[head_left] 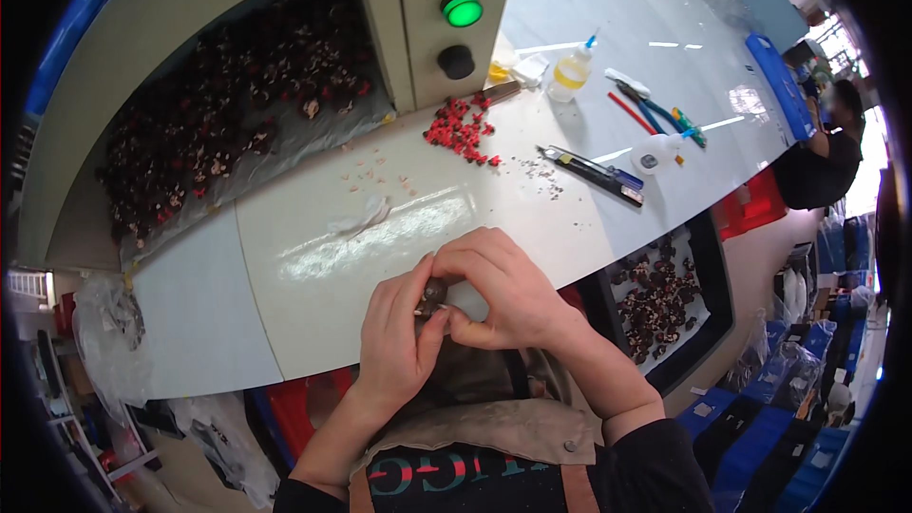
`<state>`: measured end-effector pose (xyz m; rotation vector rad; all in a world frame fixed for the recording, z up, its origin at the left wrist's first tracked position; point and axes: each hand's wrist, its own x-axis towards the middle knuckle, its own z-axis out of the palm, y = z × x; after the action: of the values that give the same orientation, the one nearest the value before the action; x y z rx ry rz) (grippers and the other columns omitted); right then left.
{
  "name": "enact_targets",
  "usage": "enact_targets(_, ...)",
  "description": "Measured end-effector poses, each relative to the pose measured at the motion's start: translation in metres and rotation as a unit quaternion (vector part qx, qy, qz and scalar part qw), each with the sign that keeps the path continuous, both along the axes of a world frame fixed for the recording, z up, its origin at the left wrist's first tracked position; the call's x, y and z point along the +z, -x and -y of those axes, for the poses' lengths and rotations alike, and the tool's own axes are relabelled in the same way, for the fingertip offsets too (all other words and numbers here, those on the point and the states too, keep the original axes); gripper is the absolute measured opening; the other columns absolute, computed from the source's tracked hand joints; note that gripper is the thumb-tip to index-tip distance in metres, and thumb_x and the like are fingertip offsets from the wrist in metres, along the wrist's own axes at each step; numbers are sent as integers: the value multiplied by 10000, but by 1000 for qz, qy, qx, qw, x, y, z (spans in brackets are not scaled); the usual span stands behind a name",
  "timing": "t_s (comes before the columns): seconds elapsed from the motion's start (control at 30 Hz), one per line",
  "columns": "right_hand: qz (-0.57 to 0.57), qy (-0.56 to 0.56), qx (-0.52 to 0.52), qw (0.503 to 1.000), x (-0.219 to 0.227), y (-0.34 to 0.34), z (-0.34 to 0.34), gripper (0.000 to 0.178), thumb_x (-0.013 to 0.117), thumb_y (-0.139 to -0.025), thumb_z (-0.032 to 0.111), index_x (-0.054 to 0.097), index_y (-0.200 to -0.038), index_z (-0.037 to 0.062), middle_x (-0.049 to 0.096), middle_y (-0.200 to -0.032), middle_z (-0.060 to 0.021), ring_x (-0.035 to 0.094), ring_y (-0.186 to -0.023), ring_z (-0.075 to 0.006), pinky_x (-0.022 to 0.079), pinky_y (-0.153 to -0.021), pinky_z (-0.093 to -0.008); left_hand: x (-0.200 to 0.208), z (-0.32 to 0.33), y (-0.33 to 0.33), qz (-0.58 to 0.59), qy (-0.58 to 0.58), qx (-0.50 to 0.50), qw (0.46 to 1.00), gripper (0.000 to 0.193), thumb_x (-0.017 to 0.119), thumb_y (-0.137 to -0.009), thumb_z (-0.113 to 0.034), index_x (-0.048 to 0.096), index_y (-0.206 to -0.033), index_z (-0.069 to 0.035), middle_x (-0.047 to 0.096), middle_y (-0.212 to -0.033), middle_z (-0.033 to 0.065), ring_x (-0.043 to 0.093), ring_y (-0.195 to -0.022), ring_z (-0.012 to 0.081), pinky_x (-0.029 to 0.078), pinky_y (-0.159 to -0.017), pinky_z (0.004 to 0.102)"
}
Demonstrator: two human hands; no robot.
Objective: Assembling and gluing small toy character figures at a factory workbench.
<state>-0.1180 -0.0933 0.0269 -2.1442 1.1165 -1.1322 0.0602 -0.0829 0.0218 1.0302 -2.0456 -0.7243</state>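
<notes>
Close to the table's near edge, my left hand (393,334) and my right hand (505,287) meet around a small dark brown, rounded piece (432,294). Fingers of both hands pinch it from either side, and they hide much of it, so its exact kind cannot be told. Beyond my hands a crumpled white scrap (366,217) lies on the white tabletop (323,313). Small pale pink bits (380,176) are scattered past it. Farther off sits a heap of small red and black parts (463,130).
A grey machine housing with a green button (462,9) stands at far left, dark pieces heaped in its opening (237,104). Right of centre lie a utility knife (594,176), pliers (641,109) and squeeze bottles (570,74). A black tray (727,299) holds more dark pieces. Another person (826,157) is at far right.
</notes>
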Motion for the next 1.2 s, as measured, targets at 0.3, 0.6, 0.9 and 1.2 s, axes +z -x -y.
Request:
enact_targets(0.3,-24,46,-45,998,17,28,1,234,708,-703,53,624,-921,57,621,-910,-72,579,-838,-247,450,-769,-339,3,-1,4,-116,-104,27,987,419,583,-882,-153,480,-1252,17,563,-1103,151,559,-955,254,438,-835,322)
enact_targets(0.6,107,41,-299,947,40,142,-41,203,539,-918,161,551,-769,24,534,-730,-29,462,-672,-98,373,-627,-229,9,-1,-4,-287,-248,17,925,428,686,-748,13,520,-1142,-1,535,-1104,93,517,-942,139,414,-861,261)
enact_targets(0.9,-69,-20,-421,904,43,245,26,167,554,-916,149,594,-960,-7,606,-850,-28,540,-770,-78,438,-713,-214,23,6,-26,-191,-297,-71,933,356,592,-873,-211,503,-1145,0,510,-1054,68,498,-933,133,402,-847,262)
enact_targets(1.2,-117,-145,-381,906,48,261,52,187,581,-896,164,622,-983,3,641,-882,-44,579,-805,-93,460,-741,-226,35,-3,-27,-250,-364,10,897,450,502,-919,-400,495,-1142,-8,528,-970,56,484,-805,109,403,-745,235)
